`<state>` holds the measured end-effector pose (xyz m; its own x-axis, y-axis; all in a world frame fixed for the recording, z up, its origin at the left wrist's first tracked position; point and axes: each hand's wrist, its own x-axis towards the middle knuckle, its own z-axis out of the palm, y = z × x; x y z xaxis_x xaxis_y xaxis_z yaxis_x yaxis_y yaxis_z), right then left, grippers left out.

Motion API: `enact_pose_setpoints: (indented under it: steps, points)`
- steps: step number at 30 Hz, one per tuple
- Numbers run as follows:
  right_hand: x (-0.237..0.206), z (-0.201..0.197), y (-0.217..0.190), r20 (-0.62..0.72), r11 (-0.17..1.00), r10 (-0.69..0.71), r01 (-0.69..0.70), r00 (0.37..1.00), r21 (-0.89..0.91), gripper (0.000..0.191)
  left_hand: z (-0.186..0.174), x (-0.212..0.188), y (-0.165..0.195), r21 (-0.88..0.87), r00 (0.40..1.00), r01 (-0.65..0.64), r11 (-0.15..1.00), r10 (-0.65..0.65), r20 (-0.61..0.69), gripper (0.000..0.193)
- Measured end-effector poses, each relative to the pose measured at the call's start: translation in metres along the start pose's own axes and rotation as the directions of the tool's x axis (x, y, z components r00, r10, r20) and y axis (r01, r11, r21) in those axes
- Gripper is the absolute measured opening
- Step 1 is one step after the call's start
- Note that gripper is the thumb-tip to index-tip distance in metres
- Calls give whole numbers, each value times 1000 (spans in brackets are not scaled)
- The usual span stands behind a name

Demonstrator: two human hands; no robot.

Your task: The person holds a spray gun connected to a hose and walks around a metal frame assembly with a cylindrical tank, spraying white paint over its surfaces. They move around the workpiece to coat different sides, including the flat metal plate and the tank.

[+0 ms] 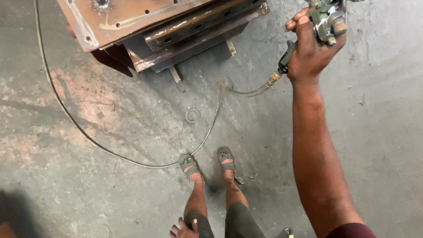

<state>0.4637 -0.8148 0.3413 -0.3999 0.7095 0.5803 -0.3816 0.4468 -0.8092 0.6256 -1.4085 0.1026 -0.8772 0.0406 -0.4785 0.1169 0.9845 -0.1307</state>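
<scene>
The spray gun (327, 20) is located at 1 o'clock in the head view, near the top edge, and is clamped in the right hand (310, 48), whose fingers are wrapped around the grip. The right arm is extended from 5 o'clock up to the gun. A brass fitting (274, 77) is seen just below the hand, and a translucent hose (211, 128) is attached to it; the hose is run across the concrete floor (379, 132) toward 6 o'clock, past the 2 sandalled feet (207, 162), then curved away toward 9 o'clock and up to 11 o'clock.

The left hand (181, 229) is rested on the left leg at 6 o'clock, at the bottom edge; its fingers are loosely spread and nothing is held in it.

A rusty steel fabrication (150, 26) of plates with drilled holes is positioned at 11 to 12 o'clock, well apart from the gun. A small round ring (192, 115) is lying on the floor between the fabrication and the feet.
</scene>
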Motion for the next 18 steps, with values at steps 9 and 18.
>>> enact_pose_setpoints:
  steps: [9, 18]
  points:
    - [14, -9, -24, -15, 996, -65, 64, 998, -56, 11, 30, 23, 26, 159, 901, -349, 923, 284, 329, 104]
    - [8, -25, -36, 80, 972, -194, 203, 978, -120, 7, 42, 25, 28, 150, 896, -326, 933, 255, 363, 104]
